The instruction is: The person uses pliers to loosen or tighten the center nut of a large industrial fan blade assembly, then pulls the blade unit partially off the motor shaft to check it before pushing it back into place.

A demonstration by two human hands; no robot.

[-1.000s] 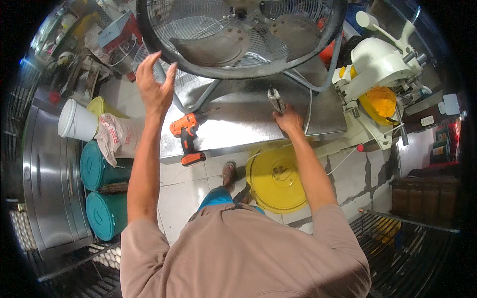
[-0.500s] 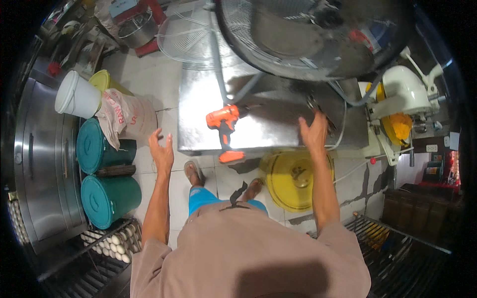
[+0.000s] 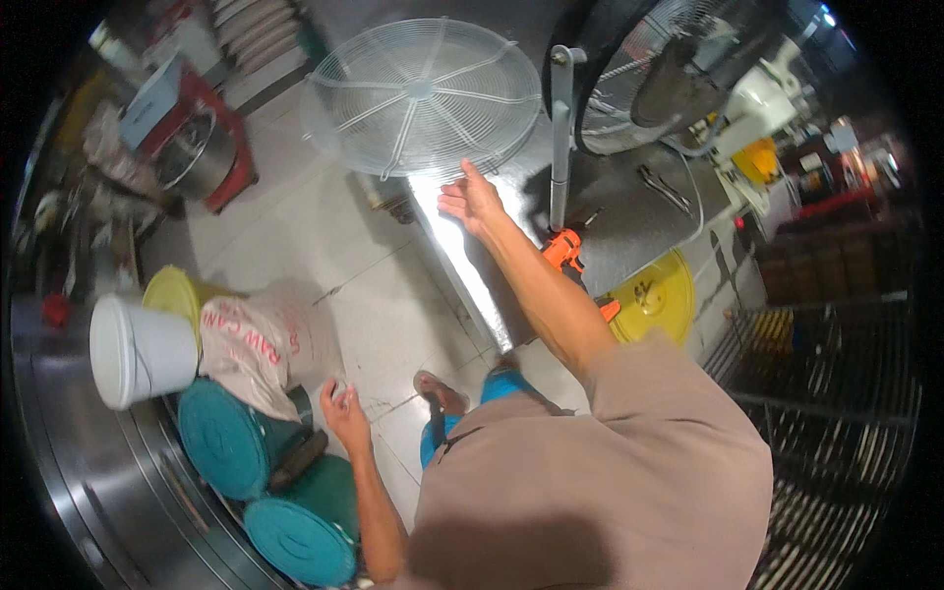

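Note:
My right hand (image 3: 474, 202) reaches across the metal table (image 3: 615, 224), empty, with its fingers apart. Its fingertips are close to the rim of a round wire fan guard (image 3: 421, 90), which lies over the table's left end; whether they touch it I cannot tell. Behind my right forearm, an orange cordless drill (image 3: 564, 250) lies partly hidden. Farther right on the tabletop is a pair of pliers (image 3: 667, 189). The big black fan (image 3: 582, 118) stands at the back right on a grey metal stand. Low on the left, my left hand (image 3: 346, 421) hangs over the floor, fingers loosely bent and empty.
At left stand a white bucket (image 3: 147, 352), teal lidded bins (image 3: 218, 442) and a pale sack (image 3: 246, 344). A red mixer with a steel bowl (image 3: 197, 155) is farther back. A yellow lidded bin (image 3: 661, 300) sits by the table, with a dark rack (image 3: 826, 418) at right.
The view has turned left, bringing the whole fan guard into sight. My right hand has moved from beside the pliers towards the guard's rim. The pliers and drill stay on the table.

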